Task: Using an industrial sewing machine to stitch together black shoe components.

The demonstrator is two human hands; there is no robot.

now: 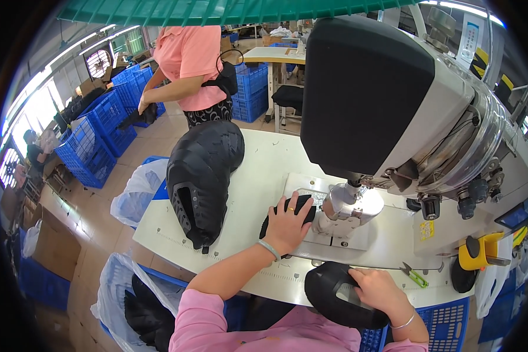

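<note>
At centre frame the left hand presses flat on a small black fabric piece beside the sewing machine's post; the right hand, lower right, grips a black curved shoe upper; stitching looks underway, with a tall stack of black uppers on the white surface.

A tan tiled floor runs back to bright windows on the left wall, where a round wall fan hangs. Stacked blue plastic crates line that side, and a white table stands farther back. Long ceiling lights glow above, beneath a green slatted cover.
</note>
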